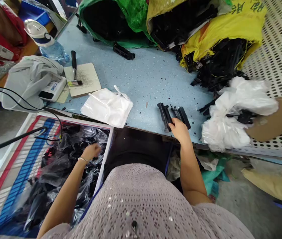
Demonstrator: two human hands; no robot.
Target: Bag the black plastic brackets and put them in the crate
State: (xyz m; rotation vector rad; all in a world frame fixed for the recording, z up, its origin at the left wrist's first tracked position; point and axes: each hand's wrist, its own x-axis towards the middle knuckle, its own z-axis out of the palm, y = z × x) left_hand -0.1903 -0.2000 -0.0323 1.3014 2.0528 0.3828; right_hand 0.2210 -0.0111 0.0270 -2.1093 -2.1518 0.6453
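Observation:
My right hand (pixel 180 130) is at the front edge of the blue table, its fingers closed on a long black plastic part (pixel 165 116). Right beside it lies another black plastic part (pixel 182 117), close to my fingers. My left hand (pixel 91 152), with a beaded bracelet at the wrist, is over a striped woven-lined bin (pixel 15 181). Its fingers look bent but are blurred, and I cannot make out anything in them. Below it, clear plastic bags of black parts (pixel 56 172) fill the bin. A stack of white plastic bags (pixel 108 107) lies on the table edge between my hands.
A green sack (pixel 133 20) and a yellow sack (pixel 227 28) of black parts lie open at the back. Crumpled white bags (pixel 230 116) sit at the right. At the left are a hammer (pixel 74 66) on a board (pixel 88 78), a water bottle (pixel 47 43) and cables (pixel 14 141).

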